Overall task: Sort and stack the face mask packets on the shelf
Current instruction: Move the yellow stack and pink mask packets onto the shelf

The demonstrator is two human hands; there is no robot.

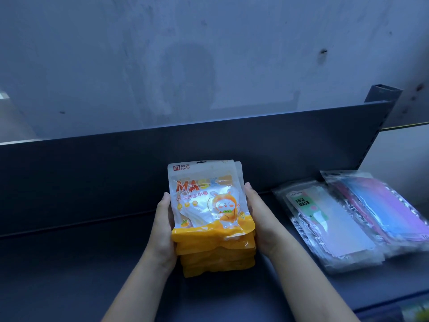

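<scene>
A stack of several orange-and-white mask packets [209, 214] with a cartoon rabbit and the word MASK sits at the middle of the dark shelf [81, 263]. My left hand [162, 226] grips the stack's left side, and my right hand [260, 219] grips its right side, so the stack is squeezed between my palms. To the right lie two piles of clear packets: one with a green FACE MASK label [325, 224] and one of pink, blue and purple masks [385, 205] partly overlapping it.
The shelf's dark back panel [162, 154] rises behind the stack, with a pale wall above. A slotted upright [376, 126] stands at the right end. Bare shelf surface stretches to the left of my hands. A colourful item shows at the bottom right corner [415, 310].
</scene>
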